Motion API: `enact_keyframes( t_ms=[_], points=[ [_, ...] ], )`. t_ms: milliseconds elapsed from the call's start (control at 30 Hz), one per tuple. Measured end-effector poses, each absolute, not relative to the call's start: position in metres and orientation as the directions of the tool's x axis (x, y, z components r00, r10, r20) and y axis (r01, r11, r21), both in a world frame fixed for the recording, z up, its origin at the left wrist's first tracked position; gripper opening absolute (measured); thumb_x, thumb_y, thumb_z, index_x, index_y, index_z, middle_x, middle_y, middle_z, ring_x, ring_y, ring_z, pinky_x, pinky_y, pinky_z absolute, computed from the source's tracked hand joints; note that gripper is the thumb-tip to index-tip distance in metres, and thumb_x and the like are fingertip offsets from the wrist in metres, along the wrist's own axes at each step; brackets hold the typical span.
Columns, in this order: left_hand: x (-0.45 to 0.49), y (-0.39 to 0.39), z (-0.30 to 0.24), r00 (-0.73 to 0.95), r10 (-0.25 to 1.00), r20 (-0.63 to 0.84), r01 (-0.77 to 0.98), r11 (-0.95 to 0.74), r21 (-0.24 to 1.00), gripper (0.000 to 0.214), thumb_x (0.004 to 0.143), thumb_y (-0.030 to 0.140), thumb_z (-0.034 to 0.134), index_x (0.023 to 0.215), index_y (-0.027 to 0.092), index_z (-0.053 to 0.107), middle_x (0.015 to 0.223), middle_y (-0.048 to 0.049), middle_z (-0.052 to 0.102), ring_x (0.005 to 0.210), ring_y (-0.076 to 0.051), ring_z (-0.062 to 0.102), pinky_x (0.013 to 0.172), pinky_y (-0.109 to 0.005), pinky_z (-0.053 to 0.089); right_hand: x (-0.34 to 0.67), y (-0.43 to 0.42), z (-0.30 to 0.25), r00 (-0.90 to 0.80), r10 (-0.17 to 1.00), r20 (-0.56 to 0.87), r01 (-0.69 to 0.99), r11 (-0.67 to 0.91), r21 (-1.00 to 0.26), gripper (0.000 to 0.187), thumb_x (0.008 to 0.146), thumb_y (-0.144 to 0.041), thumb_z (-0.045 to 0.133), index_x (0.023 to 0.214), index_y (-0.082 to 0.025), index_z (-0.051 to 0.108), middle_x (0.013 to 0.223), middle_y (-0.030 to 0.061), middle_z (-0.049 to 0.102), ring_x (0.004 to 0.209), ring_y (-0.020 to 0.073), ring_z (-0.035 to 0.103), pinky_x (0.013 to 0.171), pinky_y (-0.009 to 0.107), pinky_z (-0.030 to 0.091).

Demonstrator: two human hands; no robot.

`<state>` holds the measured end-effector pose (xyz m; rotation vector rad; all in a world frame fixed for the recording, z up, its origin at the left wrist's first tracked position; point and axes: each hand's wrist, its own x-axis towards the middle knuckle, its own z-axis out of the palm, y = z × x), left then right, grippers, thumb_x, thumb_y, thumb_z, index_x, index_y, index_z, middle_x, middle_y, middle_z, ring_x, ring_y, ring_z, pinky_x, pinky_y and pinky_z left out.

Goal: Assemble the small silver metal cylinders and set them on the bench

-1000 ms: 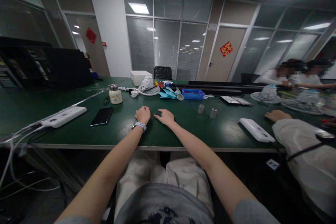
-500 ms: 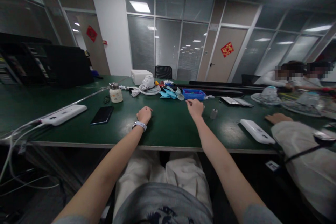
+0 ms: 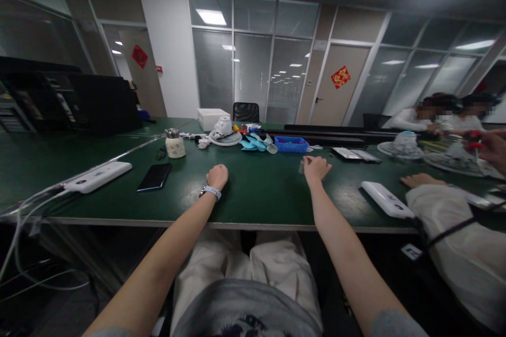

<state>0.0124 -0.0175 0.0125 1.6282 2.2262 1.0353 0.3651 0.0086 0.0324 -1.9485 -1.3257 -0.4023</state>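
Note:
My left hand rests on the green table as a closed fist, a watch on its wrist, with no object showing in it. To the right, my right hand is closed, its thumb side against a small grey metal cylinder. The cylinder looks blurred and partly hidden by the fingers. Beyond the hands lie light-blue fan blades and a blue tray with small parts. A white fan base with a round grille stands left of the blades.
A black phone, a cream flask and a white power strip are on the left. At right lie another white power strip, a white notepad and a co-worker's sleeved arm. A white box sits farther back.
My right hand has moved right to the metal cylinder, which now appears farther left, at its thumb side. My left hand stays nearly in place, its fingers more tightly curled.

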Motion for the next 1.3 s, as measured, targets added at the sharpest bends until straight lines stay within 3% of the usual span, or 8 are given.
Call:
enact_keyframes(
  t_ms=[300,500,667,867,967,1100,1200,1300],
  points=[
    [0.014,-0.021,0.015,-0.349,0.904,0.245,0.793,0.146,0.591,0.042,0.086,0.024,0.031,0.089,0.021,0.073,0.103,-0.0149,0.070,0.101,-0.030,0.063,0.084,-0.039,0.043,0.366,0.010,0.031,0.455,0.659,0.599,0.882,-0.243,-0.403,0.032,0.087,-0.037,0.048,0.093,-0.019,0.074,0.098,0.0153,0.060,0.102,0.0300,0.044,0.088,0.046,0.029],
    [0.013,-0.013,0.010,-0.335,0.912,0.238,0.807,0.147,0.572,0.042,0.084,0.024,0.033,0.095,0.018,0.074,0.105,-0.0173,0.069,0.101,-0.031,0.063,0.080,-0.036,0.045,0.368,-0.005,0.036,0.636,0.402,0.658,0.771,-0.295,-0.565,0.037,0.083,-0.036,0.053,0.117,-0.024,0.062,0.118,0.0137,0.051,0.113,0.0315,0.041,0.092,0.048,0.028],
    [0.014,-0.009,0.009,-0.353,0.915,0.197,0.792,0.180,0.584,0.042,0.083,0.025,0.037,0.097,0.015,0.074,0.104,-0.0194,0.069,0.101,-0.032,0.063,0.079,-0.036,0.046,0.378,-0.008,0.036,0.709,0.590,0.386,0.683,-0.440,-0.583,0.056,0.073,-0.018,0.062,0.128,-0.021,0.049,0.126,0.0173,0.048,0.107,0.0291,0.055,0.093,0.045,0.035],
    [0.014,-0.010,0.010,-0.329,0.922,0.204,0.804,0.159,0.573,0.041,0.083,0.026,0.038,0.096,0.015,0.074,0.103,-0.0199,0.069,0.101,-0.032,0.063,0.080,-0.037,0.046,0.389,-0.013,0.040,0.753,0.583,0.304,0.607,-0.438,-0.663,0.059,0.071,-0.019,0.067,0.125,-0.017,0.043,0.112,0.0192,0.060,0.106,0.0310,0.060,0.087,0.041,0.042],
    [0.014,-0.011,0.010,-0.321,0.925,0.205,0.807,0.154,0.570,0.040,0.082,0.025,0.038,0.095,0.015,0.074,0.103,-0.0196,0.069,0.100,-0.032,0.064,0.079,-0.037,0.046,0.378,-0.016,0.050,0.696,0.565,0.442,0.676,-0.311,-0.668,0.058,0.073,-0.026,0.069,0.124,-0.019,0.041,0.107,0.0147,0.065,0.104,0.0297,0.060,0.089,0.042,0.040],
    [0.015,-0.013,0.009,-0.299,0.928,0.223,0.798,0.115,0.592,0.038,0.081,0.026,0.038,0.089,0.018,0.075,0.096,-0.0157,0.071,0.093,-0.029,0.065,0.076,-0.034,0.045,0.328,-0.019,0.057,0.443,0.564,0.697,0.807,0.088,-0.585,0.057,0.078,-0.038,0.063,0.125,-0.019,0.038,0.102,0.0094,0.067,0.099,0.0251,0.061,0.093,0.040,0.038],
    [0.018,-0.018,0.011,-0.199,0.935,0.294,0.756,-0.044,0.653,0.033,0.081,0.027,0.041,0.081,0.021,0.074,0.086,-0.0073,0.072,0.085,-0.023,0.065,0.073,-0.028,0.045,0.273,-0.018,0.046,0.222,0.672,0.706,0.721,0.375,-0.583,0.062,0.076,-0.043,0.066,0.127,-0.020,0.038,0.095,0.0061,0.069,0.089,0.0218,0.065,0.084,0.035,0.045],
    [0.025,-0.023,0.014,-0.099,0.900,0.425,0.662,-0.259,0.703,0.030,0.084,0.032,0.045,0.091,0.022,0.073,0.092,-0.0025,0.072,0.085,-0.017,0.063,0.076,-0.025,0.045,0.225,-0.014,0.028,-0.019,0.784,0.620,0.572,0.517,-0.637,0.069,0.071,-0.038,0.071,0.129,-0.021,0.037,0.089,0.0017,0.069,0.081,0.0186,0.067,0.076,0.030,0.050]
  ],
)
